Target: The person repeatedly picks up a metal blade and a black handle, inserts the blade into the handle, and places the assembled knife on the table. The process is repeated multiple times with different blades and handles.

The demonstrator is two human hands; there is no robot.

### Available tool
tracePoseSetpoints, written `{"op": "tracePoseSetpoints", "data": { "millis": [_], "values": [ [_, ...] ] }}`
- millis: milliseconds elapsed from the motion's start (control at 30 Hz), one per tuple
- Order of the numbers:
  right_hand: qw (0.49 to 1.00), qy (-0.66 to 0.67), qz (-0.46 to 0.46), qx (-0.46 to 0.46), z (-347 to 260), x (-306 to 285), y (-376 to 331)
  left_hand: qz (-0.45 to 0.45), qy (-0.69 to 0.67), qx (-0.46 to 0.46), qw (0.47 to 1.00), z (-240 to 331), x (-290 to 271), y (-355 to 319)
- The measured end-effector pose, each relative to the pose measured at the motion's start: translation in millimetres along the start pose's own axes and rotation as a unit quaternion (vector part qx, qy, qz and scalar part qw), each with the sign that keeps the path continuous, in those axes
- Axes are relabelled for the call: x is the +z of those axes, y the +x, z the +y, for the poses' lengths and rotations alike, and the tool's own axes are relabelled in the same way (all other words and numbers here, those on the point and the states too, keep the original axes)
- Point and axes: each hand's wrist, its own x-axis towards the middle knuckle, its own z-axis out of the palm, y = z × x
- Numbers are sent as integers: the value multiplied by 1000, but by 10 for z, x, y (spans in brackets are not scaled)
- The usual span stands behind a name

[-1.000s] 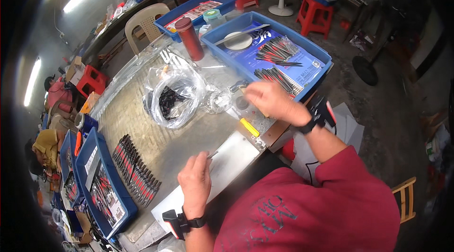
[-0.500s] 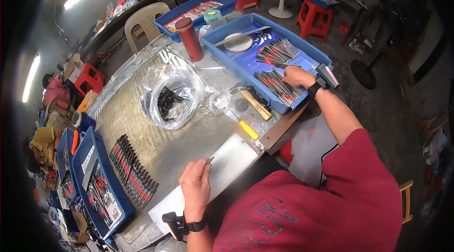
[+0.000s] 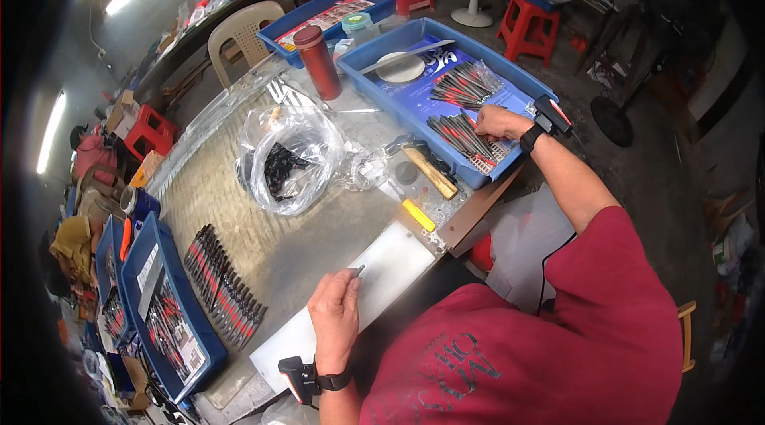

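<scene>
My left hand (image 3: 333, 317) is over the white board (image 3: 402, 257) at the table's near edge. Its thumb and fingers pinch a small dark piece (image 3: 358, 271), mostly covered by the fingertips. At the right, my right hand (image 3: 500, 123) reaches into a blue tray (image 3: 366, 90). Its bent fingers close at the ends of slim black-and-red rods (image 3: 454, 132); what they grip, if anything, is hidden. A second bunch of such rods (image 3: 464, 84) lies just beyond, on a blue printed sheet (image 3: 434, 98).
A clear plastic bag (image 3: 319, 178) of small black parts stands mid-table, near a hammer (image 3: 430, 174) and a yellow-handled tool (image 3: 418, 216). Rods (image 3: 223, 285) lie in a row at left, beside another blue tray (image 3: 211, 353). A red cylinder (image 3: 317, 66) stands farther back.
My right hand has shifted very slightly within the tray, and the rods near its fingers lie a little differently. My left hand has edged slightly right, still pinching the dark piece.
</scene>
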Motion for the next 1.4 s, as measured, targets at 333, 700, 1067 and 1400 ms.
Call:
{"op": "tracePoseSetpoints", "data": {
  "millis": [333,700,1067,1400],
  "values": [
    [997,60,-13,46,-31,-24,-87,0,6,2,1000,-13,6,-18],
    [997,27,39,-68,0,-78,-67,33,-9,-10,999,-64,9,-39],
    [919,276,16,-283,-865,252,-968,54,-263,-159,950,-91,14,-37],
    [883,308,-185,-303,-1383,1387,-1889,79,-418,-167,889,-13,6,20]
  ]
}}
